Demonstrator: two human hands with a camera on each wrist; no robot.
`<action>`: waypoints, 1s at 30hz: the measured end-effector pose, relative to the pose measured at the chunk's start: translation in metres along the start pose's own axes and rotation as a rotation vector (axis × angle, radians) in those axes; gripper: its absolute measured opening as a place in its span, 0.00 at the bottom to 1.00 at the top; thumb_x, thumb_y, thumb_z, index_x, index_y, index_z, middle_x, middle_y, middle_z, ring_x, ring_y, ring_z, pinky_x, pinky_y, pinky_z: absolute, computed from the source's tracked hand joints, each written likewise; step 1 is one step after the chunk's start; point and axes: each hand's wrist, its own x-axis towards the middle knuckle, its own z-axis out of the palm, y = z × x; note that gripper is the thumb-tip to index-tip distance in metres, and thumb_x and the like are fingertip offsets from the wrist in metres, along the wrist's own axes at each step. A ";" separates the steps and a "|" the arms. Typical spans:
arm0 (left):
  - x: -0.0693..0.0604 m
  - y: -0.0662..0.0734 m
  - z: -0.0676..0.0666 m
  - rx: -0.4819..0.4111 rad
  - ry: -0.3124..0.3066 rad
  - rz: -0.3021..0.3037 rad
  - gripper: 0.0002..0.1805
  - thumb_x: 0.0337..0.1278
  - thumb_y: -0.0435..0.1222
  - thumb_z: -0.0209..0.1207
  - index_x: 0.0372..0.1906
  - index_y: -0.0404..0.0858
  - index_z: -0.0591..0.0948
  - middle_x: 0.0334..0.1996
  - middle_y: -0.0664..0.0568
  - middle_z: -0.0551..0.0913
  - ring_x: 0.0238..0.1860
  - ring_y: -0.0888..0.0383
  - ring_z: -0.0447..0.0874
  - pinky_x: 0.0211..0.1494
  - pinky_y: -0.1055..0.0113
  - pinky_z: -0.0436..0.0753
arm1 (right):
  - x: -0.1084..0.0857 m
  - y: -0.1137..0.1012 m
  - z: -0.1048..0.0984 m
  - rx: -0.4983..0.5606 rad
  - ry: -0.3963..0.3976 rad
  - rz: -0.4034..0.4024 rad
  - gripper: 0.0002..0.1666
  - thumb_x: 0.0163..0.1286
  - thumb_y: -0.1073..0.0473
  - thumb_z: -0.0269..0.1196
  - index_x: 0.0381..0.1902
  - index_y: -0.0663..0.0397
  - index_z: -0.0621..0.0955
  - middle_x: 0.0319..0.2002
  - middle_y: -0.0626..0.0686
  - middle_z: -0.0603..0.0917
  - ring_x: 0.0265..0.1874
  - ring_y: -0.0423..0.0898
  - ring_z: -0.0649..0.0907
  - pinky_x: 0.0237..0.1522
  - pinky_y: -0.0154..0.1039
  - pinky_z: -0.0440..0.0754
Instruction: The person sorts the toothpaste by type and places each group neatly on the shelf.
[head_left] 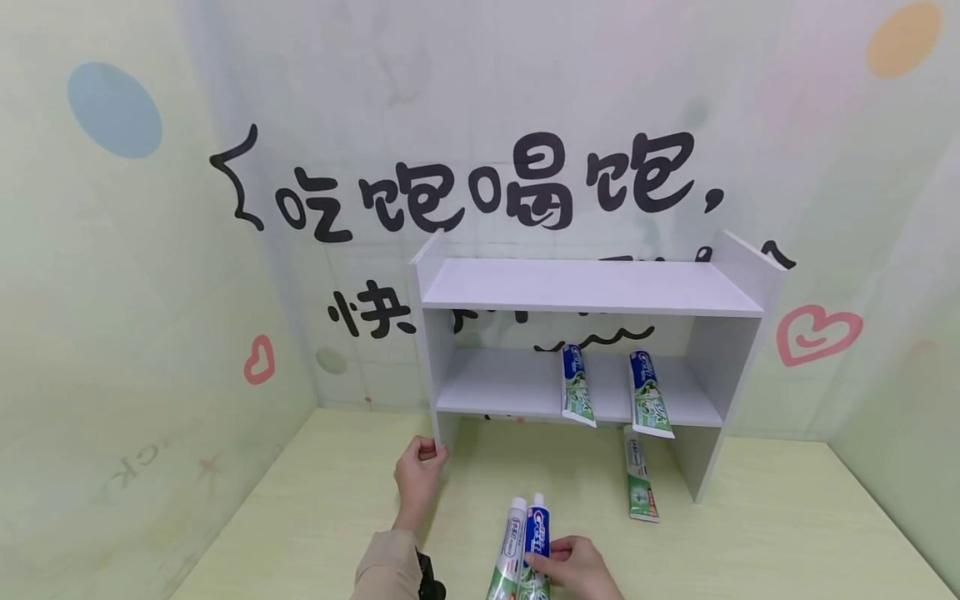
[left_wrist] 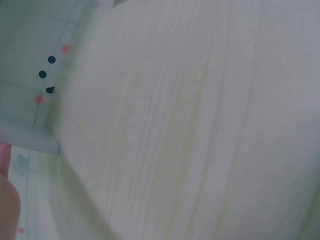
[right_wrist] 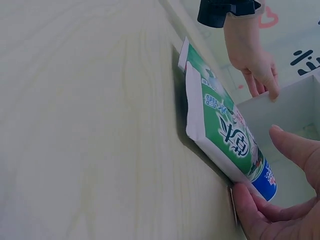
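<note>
My left hand (head_left: 418, 479) pinches the front edge of the white shelf's left side panel (head_left: 442, 433) low down; in the right wrist view the same hand (right_wrist: 251, 57) has its thumb and fingers on either side of that panel. A blue and green toothpaste tube (head_left: 537, 537) lies beside a silver and green tube (head_left: 512, 546) on the table, caps towards the shelf. Beside the blue tube, my right hand (head_left: 581, 567) touches it; in the right wrist view its fingers meet the tube (right_wrist: 232, 132) near the blue end while the thumb stands apart.
Two blue and green tubes (head_left: 577, 387) (head_left: 649, 396) lie on the middle shelf board (head_left: 502, 383), their ends over its front edge. Under it, on the table (head_left: 300, 517), lies another silver and green tube (head_left: 639, 479). The top board (head_left: 585, 285) is above. A printed wall stands behind.
</note>
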 end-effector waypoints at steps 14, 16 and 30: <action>-0.001 0.000 0.002 -0.009 0.003 -0.002 0.06 0.44 0.31 0.64 0.25 0.36 0.77 0.28 0.45 0.84 0.31 0.56 0.82 0.29 0.72 0.77 | -0.003 -0.003 0.007 -0.035 0.028 -0.010 0.30 0.52 0.54 0.68 0.41 0.74 0.70 0.31 0.58 0.76 0.31 0.46 0.77 0.34 0.38 0.80; -0.001 0.000 0.002 -0.009 0.002 -0.005 0.06 0.44 0.31 0.64 0.25 0.36 0.77 0.28 0.45 0.84 0.31 0.56 0.82 0.29 0.72 0.77 | -0.003 -0.003 0.007 -0.045 0.028 -0.013 0.28 0.52 0.56 0.68 0.40 0.73 0.70 0.30 0.58 0.76 0.30 0.46 0.77 0.33 0.38 0.80; -0.001 0.002 0.000 0.008 0.008 -0.005 0.05 0.44 0.31 0.64 0.25 0.36 0.77 0.28 0.45 0.84 0.31 0.55 0.82 0.30 0.70 0.77 | 0.001 -0.006 0.008 -0.078 0.008 0.028 0.23 0.52 0.58 0.68 0.35 0.69 0.70 0.30 0.59 0.77 0.28 0.45 0.79 0.31 0.37 0.81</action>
